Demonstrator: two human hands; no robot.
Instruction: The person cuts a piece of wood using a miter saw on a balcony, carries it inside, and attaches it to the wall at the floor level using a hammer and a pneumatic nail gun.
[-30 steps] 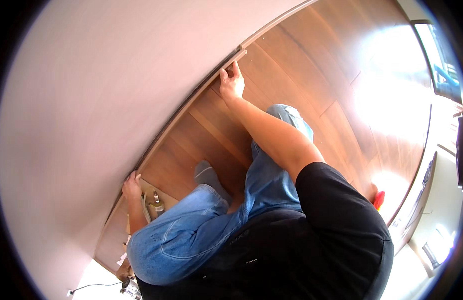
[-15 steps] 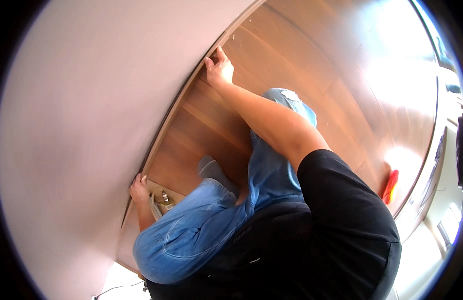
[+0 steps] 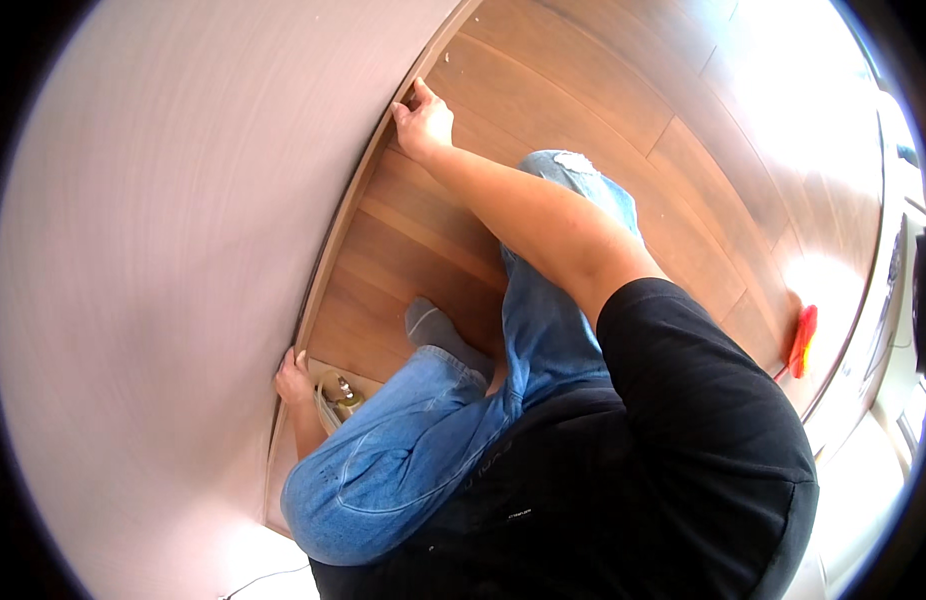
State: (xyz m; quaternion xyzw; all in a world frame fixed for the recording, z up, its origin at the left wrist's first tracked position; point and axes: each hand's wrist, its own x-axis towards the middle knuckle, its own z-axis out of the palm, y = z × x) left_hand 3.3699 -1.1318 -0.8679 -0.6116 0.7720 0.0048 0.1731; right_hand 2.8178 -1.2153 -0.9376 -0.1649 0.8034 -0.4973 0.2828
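Observation:
A long, narrow brown trim strip [image 3: 351, 205] runs along the foot of the pale wall [image 3: 163, 230]. My right hand [image 3: 423, 125] grips it near the top of the view, thumb and fingers bent onto it. Lower down, at the left, my left hand [image 3: 293, 385] has its fingers on the same strip. Beside that hand, partly behind my bent jeans-clad leg, lie a small metal fitting or tool [image 3: 347, 390] and a pale hose [image 3: 323, 404], both too small to make out fully.
Wooden planks [image 3: 603, 80] form the floor around me, with glare at the right. A red object [image 3: 805, 340] lies on the floor at the right. A thin cable [image 3: 263, 578] runs at the bottom left.
The view has shifted, with the wall's foot now steeper in it. The protruding strip end above my right hand no longer shows a step. Both hands remain on the strip.

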